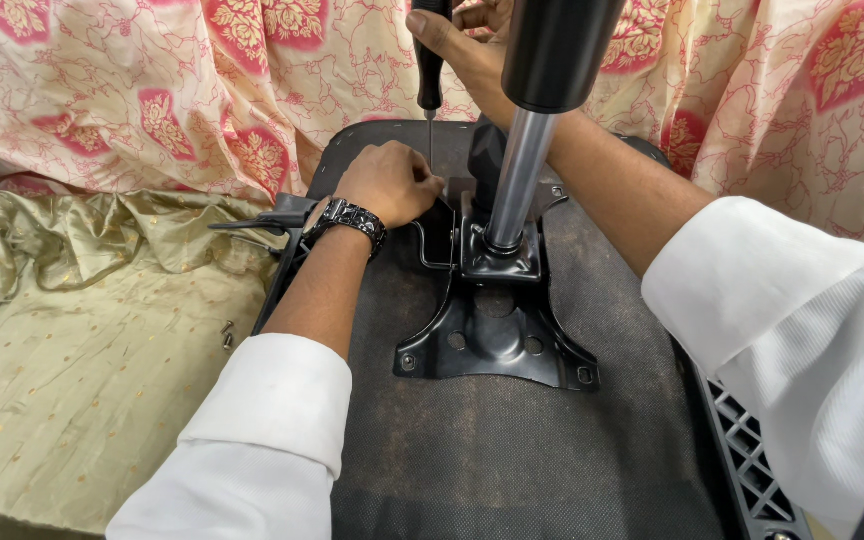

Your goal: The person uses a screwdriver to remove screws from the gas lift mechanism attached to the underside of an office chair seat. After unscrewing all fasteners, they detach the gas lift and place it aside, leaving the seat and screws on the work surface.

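Right hand [467,50] grips screwdriver [430,75], tip hidden behind clenched left hand [389,182]; hold unclear.

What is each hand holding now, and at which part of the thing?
The right hand holds a screwdriver by its black handle, tip pointing down. The left hand is closed at the tip, beside the black metal bracket; what it pinches is hidden.
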